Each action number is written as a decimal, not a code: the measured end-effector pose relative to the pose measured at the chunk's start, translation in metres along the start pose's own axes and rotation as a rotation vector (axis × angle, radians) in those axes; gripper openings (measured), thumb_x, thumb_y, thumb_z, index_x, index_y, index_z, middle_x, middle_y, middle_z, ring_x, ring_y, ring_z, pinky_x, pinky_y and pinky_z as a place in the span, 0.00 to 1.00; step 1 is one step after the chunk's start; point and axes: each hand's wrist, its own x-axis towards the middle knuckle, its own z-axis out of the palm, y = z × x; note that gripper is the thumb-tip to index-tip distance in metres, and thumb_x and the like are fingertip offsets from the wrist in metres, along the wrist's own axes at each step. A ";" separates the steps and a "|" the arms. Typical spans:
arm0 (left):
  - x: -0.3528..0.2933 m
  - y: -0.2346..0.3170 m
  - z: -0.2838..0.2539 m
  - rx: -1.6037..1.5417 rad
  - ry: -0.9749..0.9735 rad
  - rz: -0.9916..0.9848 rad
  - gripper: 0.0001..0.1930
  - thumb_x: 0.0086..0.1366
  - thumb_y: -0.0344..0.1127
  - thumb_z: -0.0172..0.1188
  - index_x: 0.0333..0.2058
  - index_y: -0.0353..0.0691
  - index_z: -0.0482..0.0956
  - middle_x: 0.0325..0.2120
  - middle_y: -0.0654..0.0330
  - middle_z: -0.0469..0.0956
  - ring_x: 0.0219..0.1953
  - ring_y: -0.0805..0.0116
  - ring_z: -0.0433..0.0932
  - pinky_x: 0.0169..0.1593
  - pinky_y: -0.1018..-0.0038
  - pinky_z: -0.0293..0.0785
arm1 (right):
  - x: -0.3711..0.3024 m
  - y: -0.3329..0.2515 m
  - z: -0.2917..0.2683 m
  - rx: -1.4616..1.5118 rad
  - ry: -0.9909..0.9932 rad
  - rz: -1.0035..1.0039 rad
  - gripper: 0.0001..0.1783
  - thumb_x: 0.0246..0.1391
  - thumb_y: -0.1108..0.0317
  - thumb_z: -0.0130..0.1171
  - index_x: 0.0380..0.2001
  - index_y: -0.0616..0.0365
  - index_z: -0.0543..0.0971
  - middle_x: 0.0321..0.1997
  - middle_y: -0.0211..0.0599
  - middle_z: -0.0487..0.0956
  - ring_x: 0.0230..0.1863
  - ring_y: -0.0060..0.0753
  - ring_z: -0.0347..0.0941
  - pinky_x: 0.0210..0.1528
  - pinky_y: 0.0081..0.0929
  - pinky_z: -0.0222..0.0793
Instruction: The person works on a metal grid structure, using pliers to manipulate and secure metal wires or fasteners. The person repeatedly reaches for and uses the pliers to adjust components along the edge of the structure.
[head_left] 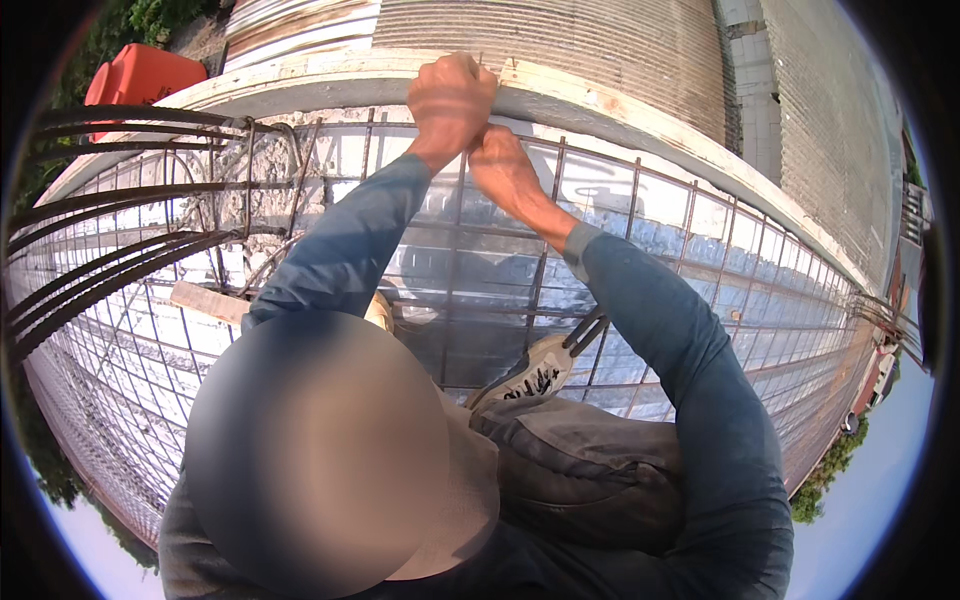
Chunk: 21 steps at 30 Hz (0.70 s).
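Markings, illegible, darken the red container left of both hands.

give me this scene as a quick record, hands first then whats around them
left hand: fingers curled, by the wooden plank; anything inside hidden
right hand: fingers curled, close to the left hand, over the steel bar grid; grip contents hidden
sleeves: long, blue-grey
far left: thick dark bars, red container
below hands: shoe with dark laces
beyond plank: corrugated sheets
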 end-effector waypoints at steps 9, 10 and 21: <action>-0.005 0.012 0.005 -0.127 0.066 0.210 0.13 0.66 0.41 0.62 0.32 0.37 0.89 0.23 0.54 0.84 0.28 0.49 0.84 0.40 0.56 0.81 | 0.007 0.001 -0.001 0.088 -0.002 0.058 0.13 0.62 0.71 0.53 0.33 0.71 0.81 0.38 0.66 0.83 0.42 0.66 0.81 0.43 0.51 0.74; -0.009 0.010 0.006 -0.265 0.164 0.162 0.14 0.66 0.41 0.63 0.34 0.36 0.89 0.24 0.53 0.84 0.28 0.50 0.85 0.40 0.57 0.81 | 0.006 0.006 -0.005 0.141 0.003 0.076 0.13 0.63 0.71 0.51 0.34 0.70 0.82 0.38 0.65 0.83 0.42 0.66 0.81 0.44 0.51 0.74; 0.021 -0.024 -0.011 -0.104 -0.294 -0.323 0.23 0.61 0.55 0.69 0.30 0.36 0.90 0.25 0.48 0.87 0.30 0.52 0.88 0.39 0.60 0.85 | 0.004 -0.022 -0.003 0.213 0.044 0.042 0.15 0.67 0.68 0.49 0.39 0.66 0.83 0.40 0.59 0.85 0.43 0.62 0.82 0.46 0.50 0.75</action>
